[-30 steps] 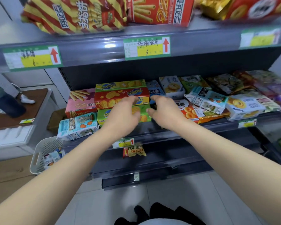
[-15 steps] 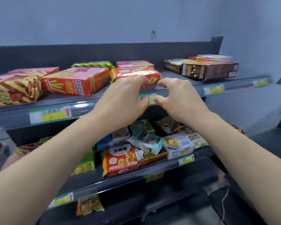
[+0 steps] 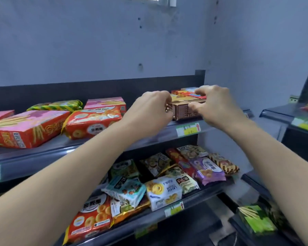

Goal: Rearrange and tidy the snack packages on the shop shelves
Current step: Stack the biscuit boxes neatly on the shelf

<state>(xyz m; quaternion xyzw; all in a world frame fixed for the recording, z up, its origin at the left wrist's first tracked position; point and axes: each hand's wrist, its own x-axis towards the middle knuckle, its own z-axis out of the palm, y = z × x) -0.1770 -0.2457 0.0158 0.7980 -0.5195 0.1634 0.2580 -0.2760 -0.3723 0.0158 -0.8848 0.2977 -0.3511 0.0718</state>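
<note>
A brown snack box [image 3: 183,110] lies at the right end of the top shelf [image 3: 96,144]. My left hand [image 3: 148,110] grips its left end with curled fingers. My right hand [image 3: 215,105] grips its right end, fingers over the top and thumb on the front face. Behind the brown box lie red and yellow packages [image 3: 187,92], partly hidden by my hands. Left of my hands sit a red biscuit bag [image 3: 91,124], a pink-and-red stick-biscuit box [image 3: 25,128], a pink box [image 3: 105,102] and a green-striped bag [image 3: 60,105].
The shelf below [image 3: 194,203] holds several mixed snack bags in a loose pile. A neighbouring dark shelf unit [image 3: 295,121] stands at the right, with green packages [image 3: 256,221] low down. A blue-grey wall rises behind the shelves.
My view rose from the middle shelf to the top one and swung right. Both hands moved up and right, then took hold of the brown box.
</note>
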